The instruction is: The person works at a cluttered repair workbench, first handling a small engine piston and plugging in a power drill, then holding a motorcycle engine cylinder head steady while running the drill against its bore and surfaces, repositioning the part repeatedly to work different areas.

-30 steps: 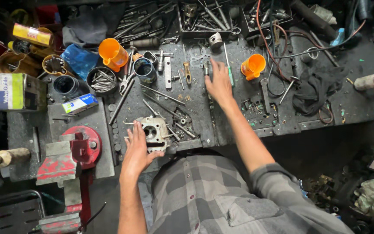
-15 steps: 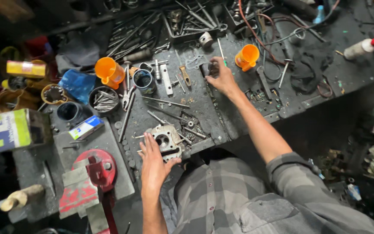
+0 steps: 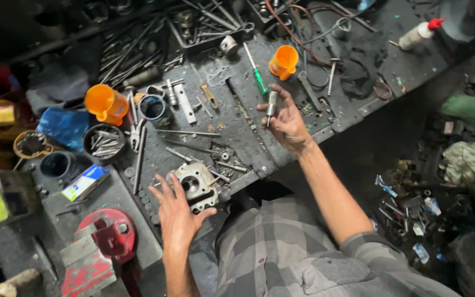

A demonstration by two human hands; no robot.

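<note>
cylinder head (image 3: 196, 186): bench front edge, looks heavy, rigid, greasy; best gripped by its outer walls | left hand (image 3: 178, 212): at its 7 o'clock, fingers spread, cupping its side | right hand (image 3: 285, 118): at 2 o'clock, pinching small metal socket (image 3: 271, 103) | green screwdriver (image 3: 257, 75) beyond

A short cylindrical metal socket tool (image 3: 271, 103) is gripped upright in the fingers (image 3: 281, 94) of the right hand (image 3: 286, 122), above the dark cluttered table (image 3: 237, 118). The left hand (image 3: 178, 215) is laid against a grey cast-metal cylinder head (image 3: 195, 186) at the near edge. A red bench vise (image 3: 103, 242) is seen at near left.
</note>
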